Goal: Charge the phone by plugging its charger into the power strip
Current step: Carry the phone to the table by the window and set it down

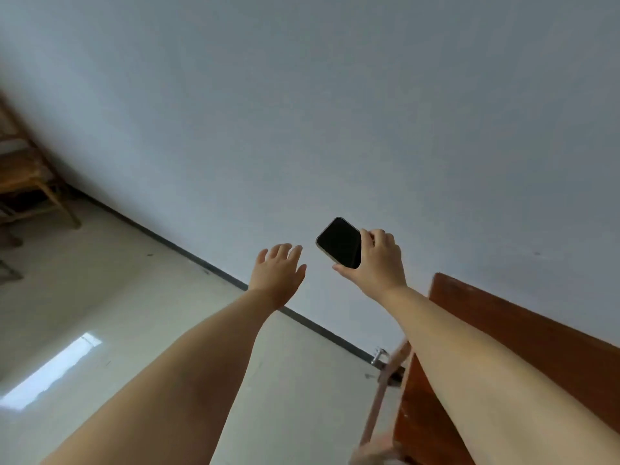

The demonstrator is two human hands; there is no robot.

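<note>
A black phone (339, 242) with a dark screen is held up in front of the pale wall by my right hand (377, 260), which grips its lower right end. My left hand (278, 268) is stretched out beside it, a short way to the left, fingers apart and holding nothing. No charger, cable or power strip shows in the head view.
A reddish-brown wooden door or panel (523, 344) with a metal handle (379, 356) stands at lower right. A wooden chair or shelf (30, 176) sits at far left. Light tiled floor (117, 313) meets the wall at a dark baseboard (201, 263).
</note>
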